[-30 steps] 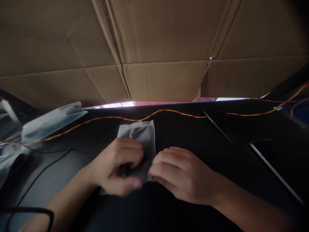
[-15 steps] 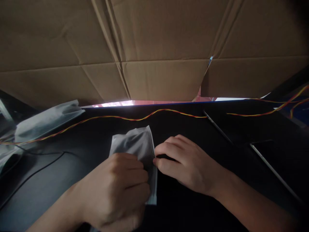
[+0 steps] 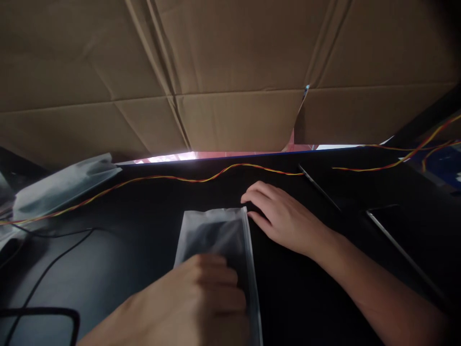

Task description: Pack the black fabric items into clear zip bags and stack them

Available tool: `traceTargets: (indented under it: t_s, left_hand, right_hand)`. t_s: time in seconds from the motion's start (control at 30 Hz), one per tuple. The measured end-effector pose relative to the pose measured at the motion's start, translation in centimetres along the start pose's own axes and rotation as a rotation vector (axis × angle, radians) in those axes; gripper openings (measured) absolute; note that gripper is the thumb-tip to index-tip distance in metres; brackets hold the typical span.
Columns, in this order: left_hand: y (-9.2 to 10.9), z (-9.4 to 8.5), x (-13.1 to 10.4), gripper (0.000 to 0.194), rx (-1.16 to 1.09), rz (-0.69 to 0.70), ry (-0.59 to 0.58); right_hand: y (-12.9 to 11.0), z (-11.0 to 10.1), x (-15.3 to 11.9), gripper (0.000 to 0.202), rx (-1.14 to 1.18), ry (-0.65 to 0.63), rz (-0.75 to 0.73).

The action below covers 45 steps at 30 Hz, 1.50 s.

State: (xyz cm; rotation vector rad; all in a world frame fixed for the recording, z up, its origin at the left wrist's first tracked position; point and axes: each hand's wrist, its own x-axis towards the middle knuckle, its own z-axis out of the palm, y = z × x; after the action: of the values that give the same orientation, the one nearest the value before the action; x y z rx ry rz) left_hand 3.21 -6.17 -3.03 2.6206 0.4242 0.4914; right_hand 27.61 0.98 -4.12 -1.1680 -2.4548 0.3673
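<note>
A frosted plastic zip bag (image 3: 216,226) lies on the black tabletop in front of me, with a dark thing showing through it. My left hand (image 3: 194,307) is curled into a fist over the bag's lower part and grips it; the thumb and fingertips are hidden. Beside the bag's upper right corner, where the zip strip (image 3: 248,230) ends, is my right hand (image 3: 284,216). Its thumb and fingers are apart, and I see nothing between them. The thumb tip is very close to the strip; whether it touches, I cannot tell.
Brown cardboard (image 3: 230,57) rises behind the black table (image 3: 151,202). A twisted red-and-yellow wire (image 3: 169,178) crosses the back. Another frosted bag (image 3: 65,185) and black cables (image 3: 54,259) lie left. Two dark flat objects with pale edges, one nearer (image 3: 399,250), one farther (image 3: 320,187), lie right.
The zip bag and my left hand have moved nearer to me and a little right. My right hand has gone up and right, its thumb and fingers now parted from the zip edge.
</note>
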Motion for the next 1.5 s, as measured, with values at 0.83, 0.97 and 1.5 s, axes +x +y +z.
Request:
traceTargets:
  t_s: [0.83,0.97,1.5]
  left_hand:
    - [-6.4,-1.0,-2.0,0.074,0.309,-0.745,-0.046]
    - [-8.4,-2.2,-3.4,0.087,0.335,-0.843,-0.094]
    - [-6.7,-10.0,-8.3,0.046,0.414,-0.713,0.003]
  right_hand:
    - [-3.4,-1.4,-0.9,0.022,0.879,-0.389,0.566]
    - [-1.6,-3.5,-0.3,0.033,0.903,-0.345,0.596]
    - [2.9,-5.3,-2.2,0.037,-0.062,-0.113,0.601]
